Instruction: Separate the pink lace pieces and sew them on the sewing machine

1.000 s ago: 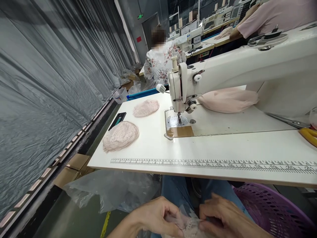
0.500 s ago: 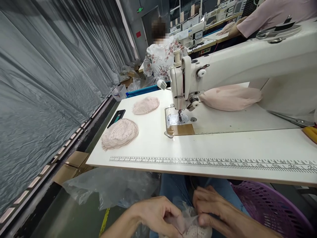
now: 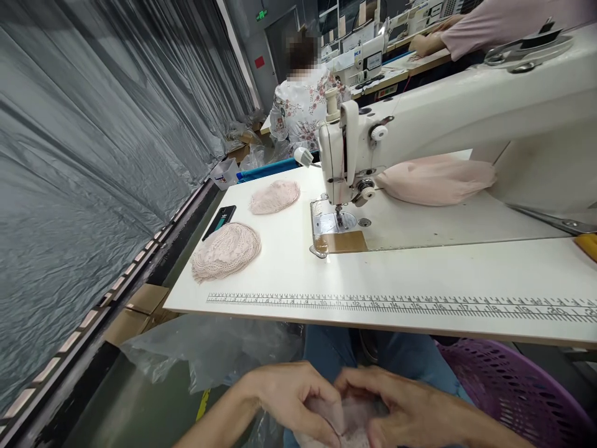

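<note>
Low in the view, over my lap, a pale pink piece of lacy fabric (image 3: pixel 357 429) is gathered between my hands. My left hand (image 3: pixel 298 401) pinches it from the left, thumb and fingers closed. From the right, my right hand (image 3: pixel 396 401) curls round the fabric with its thumb on the near side. The lower part of the fabric is cut off by the frame edge. Beyond my hands, a stack of pale pink lace pieces (image 3: pixel 227 250) lies on the white sewing table (image 3: pixel 280 261), and a smaller pink stack (image 3: pixel 275 197) lies behind it.
A white sewing machine (image 3: pixel 342 155) stands on the table, with pink sheer fabric (image 3: pixel 438 179) under its arm. A phone (image 3: pixel 220 221) and scissors (image 3: pixel 550 218) lie there too. At lower right is a purple basket (image 3: pixel 517 392); clear plastic (image 3: pixel 219 348) hangs at left. Two people work beyond.
My right hand has moved left and spread round the fabric, closer to my left hand. The fabric is more covered now. The pink-sleeved person's arm has shifted.
</note>
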### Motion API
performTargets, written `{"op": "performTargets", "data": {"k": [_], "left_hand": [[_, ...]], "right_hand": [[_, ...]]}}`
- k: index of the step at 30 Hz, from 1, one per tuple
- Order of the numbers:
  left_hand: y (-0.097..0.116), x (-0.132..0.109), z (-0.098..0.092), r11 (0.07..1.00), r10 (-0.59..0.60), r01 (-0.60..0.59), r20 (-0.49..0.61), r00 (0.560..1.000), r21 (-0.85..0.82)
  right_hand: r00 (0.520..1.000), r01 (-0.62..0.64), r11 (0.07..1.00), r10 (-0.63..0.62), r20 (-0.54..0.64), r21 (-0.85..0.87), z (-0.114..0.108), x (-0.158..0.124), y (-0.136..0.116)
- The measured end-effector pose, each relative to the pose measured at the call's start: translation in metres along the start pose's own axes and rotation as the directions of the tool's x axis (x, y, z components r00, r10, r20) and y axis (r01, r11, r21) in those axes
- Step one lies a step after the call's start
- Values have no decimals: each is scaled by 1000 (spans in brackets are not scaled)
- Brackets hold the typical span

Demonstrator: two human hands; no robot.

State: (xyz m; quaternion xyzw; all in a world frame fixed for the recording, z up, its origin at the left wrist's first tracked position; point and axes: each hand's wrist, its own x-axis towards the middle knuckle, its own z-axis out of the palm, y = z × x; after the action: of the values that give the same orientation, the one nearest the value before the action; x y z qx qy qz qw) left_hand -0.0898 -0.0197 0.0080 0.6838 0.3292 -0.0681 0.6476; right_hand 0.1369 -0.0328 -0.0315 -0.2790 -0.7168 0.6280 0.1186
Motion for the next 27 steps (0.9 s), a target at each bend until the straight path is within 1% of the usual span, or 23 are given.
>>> {"op": "performTargets", "data": {"k": [4, 7, 9, 13, 16, 19, 22, 25, 27], "left_hand": [[-3, -3, -2, 997, -42, 40, -18, 999, -71], [-7, 0, -1, 994, -63, 60, -29, 998, -91], [-8, 2, 0, 992, -89, 85, -37, 995, -95], [-9, -1, -1, 981, -118, 111, -34, 992, -156], [-8, -4, 0, 972, -87, 86, 1, 996, -221], [-9, -3, 1, 967, -73, 76, 20, 997, -242], [-10, -1, 3, 965, -95, 93, 6, 995, -244], [-12, 0, 3, 968, -95, 86, -27, 995, -235], [-13, -1, 3, 971, -90, 77, -47, 995, -225]], "right_hand": [[996, -86, 992, 85, -18, -87, 0, -8, 2], [987, -158, 971, 153, -41, -179, 1, -12, -4], [984, -176, 963, 167, -60, -206, 3, -12, -10], [988, -154, 969, 146, -53, -193, 3, -10, -15], [992, -126, 978, 123, -31, -166, 0, -10, -12], [996, -86, 987, 88, 11, -136, -4, -12, -7], [997, -60, 994, 64, 40, -95, -8, -15, -5], [997, -63, 996, 65, 30, -60, -10, -16, -4], [998, -63, 996, 65, 24, -67, -9, -14, -2]]}}
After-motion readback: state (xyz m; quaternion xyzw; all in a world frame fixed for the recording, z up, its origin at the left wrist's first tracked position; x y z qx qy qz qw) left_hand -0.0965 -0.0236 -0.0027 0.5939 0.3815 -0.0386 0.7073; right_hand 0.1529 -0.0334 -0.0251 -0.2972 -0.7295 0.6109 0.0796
